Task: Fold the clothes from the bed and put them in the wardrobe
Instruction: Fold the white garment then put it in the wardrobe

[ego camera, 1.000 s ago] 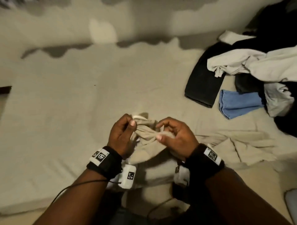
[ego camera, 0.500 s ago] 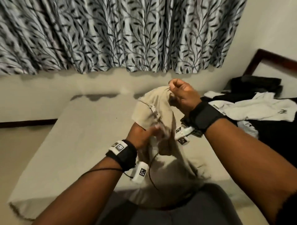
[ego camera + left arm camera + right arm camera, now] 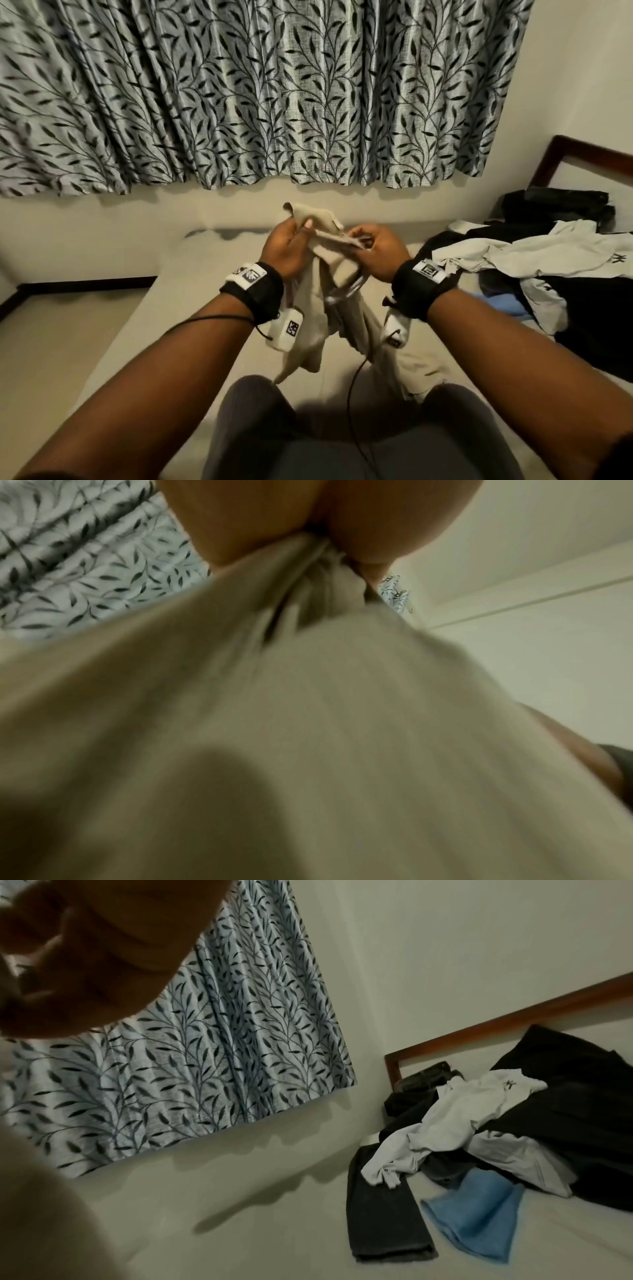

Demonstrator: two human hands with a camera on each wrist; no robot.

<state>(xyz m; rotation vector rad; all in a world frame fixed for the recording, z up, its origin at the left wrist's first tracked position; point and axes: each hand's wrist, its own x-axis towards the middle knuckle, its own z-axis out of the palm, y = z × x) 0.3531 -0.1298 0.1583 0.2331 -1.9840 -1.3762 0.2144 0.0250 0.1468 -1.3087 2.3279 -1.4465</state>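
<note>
The left hand (image 3: pixel 287 248) is gripping the top edge of a beige garment (image 3: pixel 315 315), thumb pressing the cloth against curled fingers, while the right hand (image 3: pixel 378 251) is pinching the same edge just beside it, fingers curled around a fold. The beige garment is hanging from both hands above the bed (image 3: pixel 144 329), its lower part trailing down toward the person's lap. In the left wrist view the cloth is bunching between the fingers (image 3: pixel 240 526) and filling most of the picture. On the right side of the bed a pile of clothes (image 3: pixel 514 1123) is lying, with a white shirt (image 3: pixel 534 255) draping over dark pieces, a blue cloth (image 3: pixel 476 1213) beside dark trousers (image 3: pixel 380 1204). A leaf-patterned curtain (image 3: pixel 260 92) is hanging behind
</note>
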